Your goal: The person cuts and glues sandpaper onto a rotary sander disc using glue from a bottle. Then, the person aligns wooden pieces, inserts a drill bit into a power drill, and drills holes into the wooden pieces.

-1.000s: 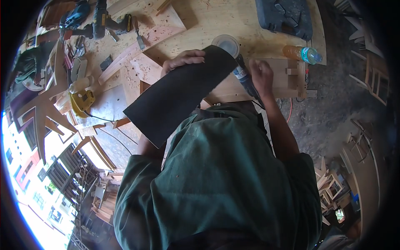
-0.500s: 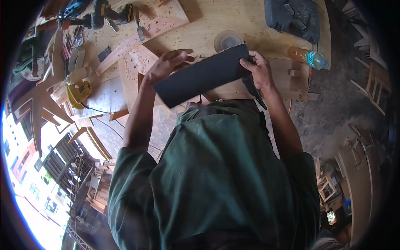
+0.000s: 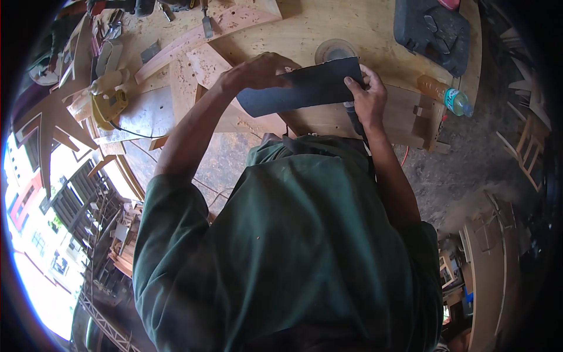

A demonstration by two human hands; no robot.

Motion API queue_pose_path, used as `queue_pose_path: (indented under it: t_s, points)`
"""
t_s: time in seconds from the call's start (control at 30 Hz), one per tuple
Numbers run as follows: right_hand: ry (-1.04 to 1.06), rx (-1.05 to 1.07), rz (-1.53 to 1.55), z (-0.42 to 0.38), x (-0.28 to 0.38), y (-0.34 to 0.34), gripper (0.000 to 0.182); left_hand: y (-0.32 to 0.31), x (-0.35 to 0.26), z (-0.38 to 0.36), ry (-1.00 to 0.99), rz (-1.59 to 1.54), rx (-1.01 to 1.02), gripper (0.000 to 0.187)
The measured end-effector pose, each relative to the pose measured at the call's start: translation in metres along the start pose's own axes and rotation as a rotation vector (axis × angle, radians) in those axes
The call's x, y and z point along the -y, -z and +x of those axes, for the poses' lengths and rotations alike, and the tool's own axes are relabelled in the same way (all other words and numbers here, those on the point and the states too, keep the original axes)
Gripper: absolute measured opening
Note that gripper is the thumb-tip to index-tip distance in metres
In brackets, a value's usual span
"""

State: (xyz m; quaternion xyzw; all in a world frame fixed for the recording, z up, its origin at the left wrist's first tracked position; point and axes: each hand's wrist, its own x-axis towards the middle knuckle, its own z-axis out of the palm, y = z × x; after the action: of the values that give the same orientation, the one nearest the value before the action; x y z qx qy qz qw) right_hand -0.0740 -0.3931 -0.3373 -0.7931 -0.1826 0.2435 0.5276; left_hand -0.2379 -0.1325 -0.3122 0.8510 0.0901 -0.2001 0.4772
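Note:
A dark, thin rectangular sheet (image 3: 305,91) is held out over the near edge of the workbench (image 3: 258,41), slightly curved at its left end. My right hand (image 3: 369,97) pinches its right end, thumb on top. My left hand (image 3: 264,70) lies over the sheet's upper left part, fingers bent towards it; the fingertips are partly hidden. Behind the sheet's right end is a round, shallow dish (image 3: 335,50). Below my right hand, a dark tool handle (image 3: 354,119) shows in part.
A bottle (image 3: 448,97) lies at the right, near a dark case (image 3: 431,35). At the left are a yellow power tool (image 3: 111,107), curved wooden pieces (image 3: 202,67) and a chisel (image 3: 207,26). A wooden chair frame (image 3: 529,154) stands on the floor at the right.
My left hand has moved right onto the sheet, from beside its upper left edge. The sheet is now more level and its left end is curved. The view has shifted slightly.

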Motion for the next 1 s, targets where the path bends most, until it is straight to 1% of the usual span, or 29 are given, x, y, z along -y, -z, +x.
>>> queue_pose_path:
  t_s: [0.13,0.27,0.33,0.47,0.57,0.67,0.83,0.97,1.0]
  points:
    - [-0.048,-0.003,0.056,-0.002,-0.003,-0.004,0.046,-0.017,-0.018,0.019,0.097,-0.147,-0.158,0.038]
    - [-0.005,-0.041,-0.040,-0.006,-0.005,-0.005,0.047,-0.030,-0.029,0.031,0.194,-0.218,-0.354,0.029]
    - [0.013,-0.059,-0.036,-0.007,-0.008,-0.008,0.047,-0.030,-0.029,0.034,0.227,-0.231,-0.372,0.028]
    - [-0.044,-0.046,-0.010,-0.007,-0.007,-0.008,0.047,-0.029,-0.021,0.039,0.237,-0.222,-0.365,0.027]
    - [-0.084,-0.043,0.035,-0.007,0.003,-0.008,0.046,-0.032,-0.018,0.043,0.173,-0.248,-0.466,0.025]
    - [-0.082,-0.043,0.053,-0.006,0.008,-0.008,0.046,-0.032,-0.019,0.045,0.149,-0.267,-0.498,0.025]
    - [-0.058,-0.042,0.067,-0.005,0.006,-0.009,0.046,-0.030,-0.017,0.046,0.197,-0.280,-0.468,0.023]
    - [-0.117,-0.033,0.072,-0.002,0.014,-0.010,0.046,-0.024,-0.014,0.050,0.185,-0.247,-0.460,0.022]
    - [-0.130,-0.024,0.056,-0.001,0.016,-0.008,0.046,-0.021,-0.014,0.049,0.188,-0.239,-0.413,0.023]
